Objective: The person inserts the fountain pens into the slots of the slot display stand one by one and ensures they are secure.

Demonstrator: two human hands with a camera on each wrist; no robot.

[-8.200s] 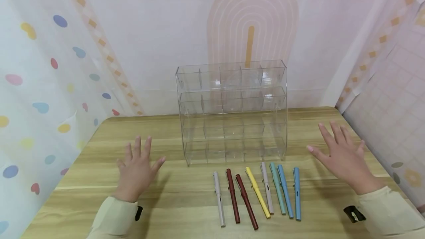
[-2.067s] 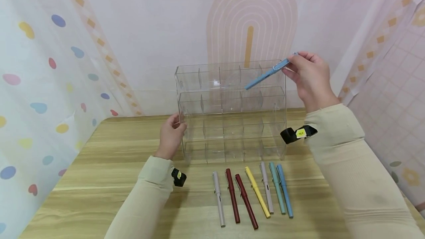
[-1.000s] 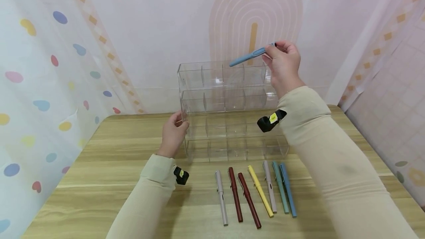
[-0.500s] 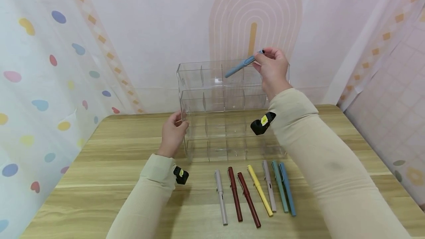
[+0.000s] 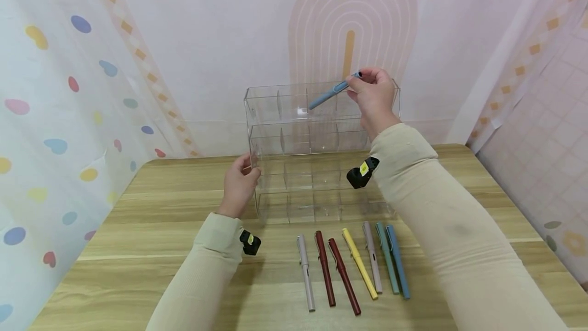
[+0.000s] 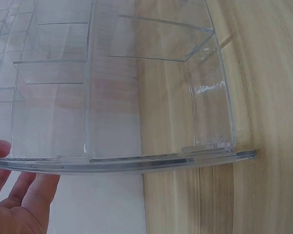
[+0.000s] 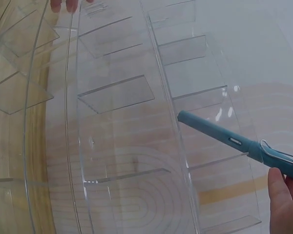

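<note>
- Blue pen (image 5: 328, 95): held in the right hand (image 5: 375, 97), raised at the top tier of the rack (image 5: 298, 155). Tilted; clip end up, free end slanting down toward the person's left.
- Right fingers: thumb and fingertips pinch the pen near its clip end; most of the barrel projects past the grip.
- Free end of pen: by the rim of the top tier, near the middle of the rack's width. Contact with the plastic: cannot tell.
- Left hand (image 5: 238, 188): grips the rack's left side panel, thumb on the inner face, other fingers on the outer (left wrist view).
- Rack: clear plastic, upright, four tiers, thin dividers splitting each into compartments. Stands on the wood-grain table (image 5: 133, 223).
- In front of the rack, a loose row of pens lying flat, clip ends toward it. Left to right: light grey pen (image 5: 305, 274), dark red pen (image 5: 325, 268), another dark red pen (image 5: 344, 277), yellow pen (image 5: 360, 263), mauve-grey pen (image 5: 372, 257), teal pen (image 5: 388, 258), second blue pen (image 5: 398, 262). Last two lie close side by side.
- Forearms: pale left sleeve (image 5: 195, 275), pale right sleeve (image 5: 459, 234).
- Behind the table: pale backdrop (image 5: 220, 55) with arch print (image 5: 321, 40).
</note>
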